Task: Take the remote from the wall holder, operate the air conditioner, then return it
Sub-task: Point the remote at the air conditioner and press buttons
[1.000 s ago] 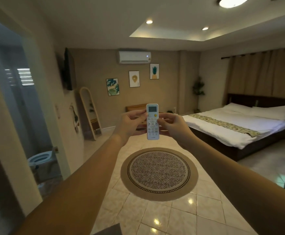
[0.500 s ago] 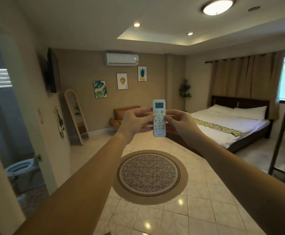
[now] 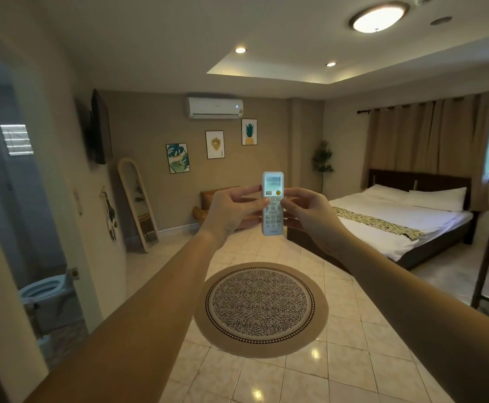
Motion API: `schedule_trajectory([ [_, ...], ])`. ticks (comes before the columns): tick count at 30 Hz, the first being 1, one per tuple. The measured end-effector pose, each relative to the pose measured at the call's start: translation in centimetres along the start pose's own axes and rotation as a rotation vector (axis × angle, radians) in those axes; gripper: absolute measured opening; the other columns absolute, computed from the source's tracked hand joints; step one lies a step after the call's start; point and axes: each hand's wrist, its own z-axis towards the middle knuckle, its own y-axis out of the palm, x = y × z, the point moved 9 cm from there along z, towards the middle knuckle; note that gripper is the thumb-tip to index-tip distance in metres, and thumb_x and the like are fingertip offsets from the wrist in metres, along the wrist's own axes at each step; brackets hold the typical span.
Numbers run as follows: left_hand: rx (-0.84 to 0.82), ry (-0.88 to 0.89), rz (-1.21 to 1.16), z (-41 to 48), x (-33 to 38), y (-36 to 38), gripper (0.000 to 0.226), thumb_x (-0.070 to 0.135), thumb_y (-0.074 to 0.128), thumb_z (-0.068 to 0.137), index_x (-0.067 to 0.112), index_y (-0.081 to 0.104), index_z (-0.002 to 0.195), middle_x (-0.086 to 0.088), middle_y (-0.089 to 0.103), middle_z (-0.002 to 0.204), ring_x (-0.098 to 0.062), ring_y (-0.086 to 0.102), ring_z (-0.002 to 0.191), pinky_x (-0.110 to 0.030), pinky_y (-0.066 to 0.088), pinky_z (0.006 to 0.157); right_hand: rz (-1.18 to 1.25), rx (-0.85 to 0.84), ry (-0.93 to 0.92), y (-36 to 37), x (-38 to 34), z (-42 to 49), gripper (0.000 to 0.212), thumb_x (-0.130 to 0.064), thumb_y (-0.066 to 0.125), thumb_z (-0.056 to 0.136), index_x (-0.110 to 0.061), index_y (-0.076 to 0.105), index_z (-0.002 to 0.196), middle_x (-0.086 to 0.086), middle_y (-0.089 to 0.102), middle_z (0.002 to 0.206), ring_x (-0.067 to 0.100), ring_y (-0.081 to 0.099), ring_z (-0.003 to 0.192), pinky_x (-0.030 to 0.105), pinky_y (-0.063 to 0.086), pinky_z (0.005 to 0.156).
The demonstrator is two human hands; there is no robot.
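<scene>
Out in front, my left hand (image 3: 231,212) and right hand (image 3: 310,212) pinch the upright white plastic remote (image 3: 272,203), far below the white wall-mounted air conditioner (image 3: 214,107).

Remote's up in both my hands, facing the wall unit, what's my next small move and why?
Probably press a button with a thumb: the remote is upright in the left hand and right hand, aimed toward the air conditioner.

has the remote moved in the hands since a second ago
Cannot tell: the camera itself turned. The remote remains upright between the left hand and right hand.
</scene>
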Motion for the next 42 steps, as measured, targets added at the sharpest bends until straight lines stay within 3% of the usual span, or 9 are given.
schedule_trajectory([
  [6,0.012,0.010,0.016,-0.7,0.5,-0.5,0.043,0.011,0.082,0.090,0.015,0.074,0.132,-0.010,0.083,0.113,-0.028,0.082,0.102,-0.055,0.064,0.090,0.012,-0.025,-0.004,0.6,-0.5,-0.5,0.020,-0.012,0.060,0.105,-0.018,0.071,0.120,0.000,0.082,0.104,0.013,0.081,0.095,0.025,0.065,0.071],
  [12,0.025,0.017,0.031,-1.3,0.8,-1.0,0.040,0.008,0.078,0.093,0.012,0.073,0.133,-0.012,0.082,0.115,-0.027,0.082,0.101,-0.048,0.067,0.086,-0.027,-0.032,-0.005,1.0,-0.7,-0.5,0.023,-0.014,0.062,0.105,-0.014,0.070,0.125,0.004,0.081,0.110,0.014,0.080,0.098,0.031,0.067,0.076],
  [17,0.059,-0.011,0.053,-1.5,0.9,-1.6,0.038,0.012,0.080,0.092,0.010,0.075,0.129,-0.011,0.082,0.115,-0.028,0.081,0.101,-0.048,0.066,0.088,-0.047,-0.034,0.002,1.6,-0.9,-0.4,0.018,-0.015,0.061,0.105,-0.020,0.069,0.120,0.002,0.080,0.110,0.014,0.080,0.097,0.028,0.066,0.072],
  [21,0.076,-0.168,-0.043,-1.6,0.5,-2.1,0.036,0.011,0.081,0.091,0.005,0.075,0.126,-0.012,0.084,0.109,-0.029,0.082,0.098,-0.050,0.065,0.089,-0.113,-0.051,0.115,2.2,-1.0,0.4,0.023,-0.021,0.065,0.103,-0.018,0.069,0.125,0.005,0.078,0.114,0.022,0.077,0.105,0.042,0.068,0.082],
  [25,0.071,-0.335,-0.044,-1.9,0.6,-2.7,0.022,0.010,0.077,0.094,0.006,0.077,0.116,-0.007,0.085,0.088,-0.018,0.083,0.075,-0.033,0.068,0.066,-0.091,-0.118,0.319,3.3,-0.7,0.9,0.021,-0.019,0.069,0.100,-0.012,0.072,0.119,0.013,0.079,0.114,0.028,0.079,0.102,0.045,0.066,0.087],
  [29,0.081,-0.450,-0.011,-2.4,1.1,-3.2,0.002,0.011,0.072,0.096,0.009,0.074,0.097,-0.006,0.083,0.070,-0.015,0.081,0.058,-0.024,0.061,0.048,-0.003,-0.162,0.431,4.3,-1.3,0.7,0.023,-0.015,0.071,0.098,-0.004,0.072,0.119,0.016,0.081,0.108,0.027,0.081,0.095,0.035,0.067,0.072],
  [34,0.096,-0.482,0.019,-2.2,2.0,-3.4,0.007,0.015,0.070,0.098,0.008,0.072,0.097,-0.005,0.081,0.067,-0.013,0.079,0.056,-0.020,0.059,0.046,0.040,-0.135,0.486,4.7,-1.5,1.0,0.027,-0.016,0.071,0.098,-0.001,0.069,0.121,0.017,0.081,0.104,0.027,0.081,0.094,0.034,0.066,0.076],
  [38,0.116,-0.510,-0.005,-2.2,2.2,-3.6,0.009,0.016,0.073,0.095,0.007,0.074,0.097,-0.006,0.082,0.069,-0.014,0.079,0.056,-0.022,0.059,0.045,0.050,-0.125,0.493,4.9,-1.8,1.3,0.027,-0.016,0.072,0.099,-0.001,0.069,0.121,0.017,0.082,0.100,0.026,0.082,0.088,0.031,0.067,0.065],
  [42,0.132,-0.501,-0.033,-2.4,2.7,-3.5,0.009,0.015,0.074,0.095,0.007,0.073,0.095,-0.006,0.081,0.066,-0.014,0.079,0.054,-0.022,0.059,0.044,0.047,-0.114,0.473,4.8,-2.1,1.8,0.029,-0.016,0.073,0.098,-0.002,0.068,0.122,0.017,0.082,0.102,0.027,0.082,0.093,0.034,0.067,0.073],
])
